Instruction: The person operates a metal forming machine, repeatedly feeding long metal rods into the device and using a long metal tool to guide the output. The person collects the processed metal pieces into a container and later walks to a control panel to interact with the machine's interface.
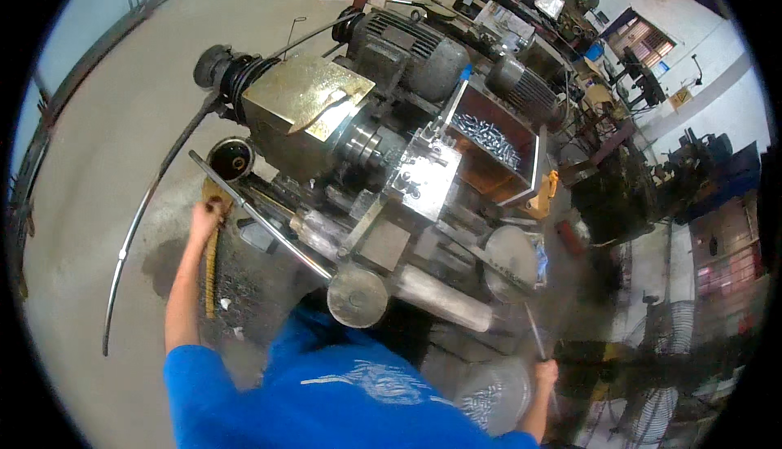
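My left hand [206, 218] is closed beside the machine's left end, with something small and dark at its fingers. Behind it sits a yellow-brown piece [217, 192], and a yellowish strip [211, 280] hangs below. At the lower right, my right hand [546, 372] is wrapped round a thin metal lever [534, 328]. In front of me stands a lathe-like machine [297, 95] with a bright metal spindle [362, 144] and a shiny tool block [425, 174]. A long steel bar handle [277, 236] slants between my left hand and the round disc [357, 295].
An open box [497, 174] of small metal parts stands behind the tool block. Near my right arm is a pale container [511, 392] with similar parts. A second disc [511, 263] and a motor [407, 52] flank the machine. A long rod [130, 233] curves at left.
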Demonstrator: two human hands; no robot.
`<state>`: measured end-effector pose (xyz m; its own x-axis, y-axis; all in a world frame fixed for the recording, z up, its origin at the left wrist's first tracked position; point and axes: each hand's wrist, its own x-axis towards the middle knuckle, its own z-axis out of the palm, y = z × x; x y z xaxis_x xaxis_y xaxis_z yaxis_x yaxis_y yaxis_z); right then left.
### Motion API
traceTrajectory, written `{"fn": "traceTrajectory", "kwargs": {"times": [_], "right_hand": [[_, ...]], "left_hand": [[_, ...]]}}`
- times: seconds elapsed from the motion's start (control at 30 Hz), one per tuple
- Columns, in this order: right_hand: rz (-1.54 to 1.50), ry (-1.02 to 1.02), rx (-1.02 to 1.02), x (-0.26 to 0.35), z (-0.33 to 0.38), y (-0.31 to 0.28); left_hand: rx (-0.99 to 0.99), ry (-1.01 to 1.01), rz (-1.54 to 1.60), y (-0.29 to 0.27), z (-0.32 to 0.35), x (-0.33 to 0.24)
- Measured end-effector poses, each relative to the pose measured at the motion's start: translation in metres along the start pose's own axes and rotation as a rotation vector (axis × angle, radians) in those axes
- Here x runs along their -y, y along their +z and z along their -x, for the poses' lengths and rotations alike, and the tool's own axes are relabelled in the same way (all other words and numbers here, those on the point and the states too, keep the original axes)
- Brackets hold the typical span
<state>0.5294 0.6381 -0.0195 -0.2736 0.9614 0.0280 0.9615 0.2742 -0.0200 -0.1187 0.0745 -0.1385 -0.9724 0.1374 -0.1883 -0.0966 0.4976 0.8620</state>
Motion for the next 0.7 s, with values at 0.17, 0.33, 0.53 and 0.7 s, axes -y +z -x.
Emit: {"fn": "traceTrajectory", "kwargs": {"times": [0.17,0.33,0.53,0.7], "right_hand": [[0.014,0.08,0.418,-0.049,0.042,0.05],[-0.724,0.191,0.507,-0.025,0.141,0.103],[-0.299,-0.053,0.318,-0.023,0.189,0.247],[-0.595,0.149,0.434,0.07,0.197,0.156]], "left_hand": [[-0.265,0.006,0.314,0.022,0.014,-0.108],[-0.471,0.004,0.331,0.059,0.007,-0.124],[-0.51,0.016,0.208,0.054,-0.001,-0.111],[-0.43,0.029,0.292,0.05,0.002,-0.116]]}}
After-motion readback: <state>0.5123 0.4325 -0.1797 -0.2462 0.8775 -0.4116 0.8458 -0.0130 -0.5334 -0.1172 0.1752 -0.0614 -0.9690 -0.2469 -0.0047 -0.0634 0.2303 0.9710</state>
